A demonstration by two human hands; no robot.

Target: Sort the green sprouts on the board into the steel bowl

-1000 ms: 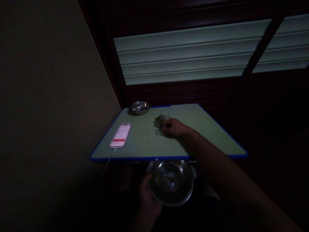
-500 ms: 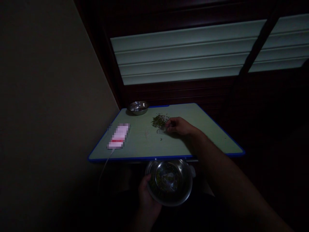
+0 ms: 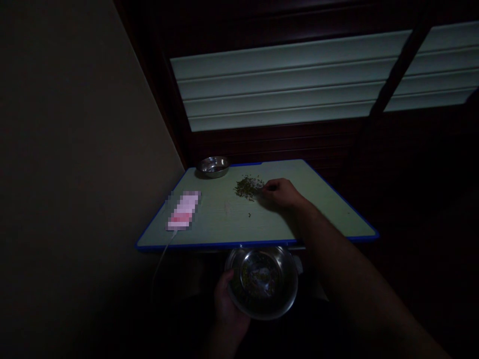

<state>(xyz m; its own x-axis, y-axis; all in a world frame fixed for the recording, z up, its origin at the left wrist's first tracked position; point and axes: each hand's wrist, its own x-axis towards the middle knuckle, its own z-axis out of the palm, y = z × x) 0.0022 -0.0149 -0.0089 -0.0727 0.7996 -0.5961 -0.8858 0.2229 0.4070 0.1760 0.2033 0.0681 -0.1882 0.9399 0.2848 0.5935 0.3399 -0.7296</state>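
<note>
One pale green table (image 3: 213, 227), blue-edged, dimly lit. Large metal bowl (image 3: 289, 279) below near edge, greenish contents inside. Left hand (image 3: 231, 304) holding its left rim. Right hand (image 3: 281, 192) over table, fingers narrowed; cannot tell if holding anything. Small metal bowl (image 3: 214, 169) at far left corner. Lit phone (image 3: 184, 209) near left edge. Greenish pile (image 3: 247, 187) mid-table, just beside right fingertips. Few loose bits (image 3: 249, 215) nearer.

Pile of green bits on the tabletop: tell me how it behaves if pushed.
The green bits would probably scatter, lying loose and separate at the edges. Each looks tiny, so likely light. The flat tabletop may let them slide.
</note>
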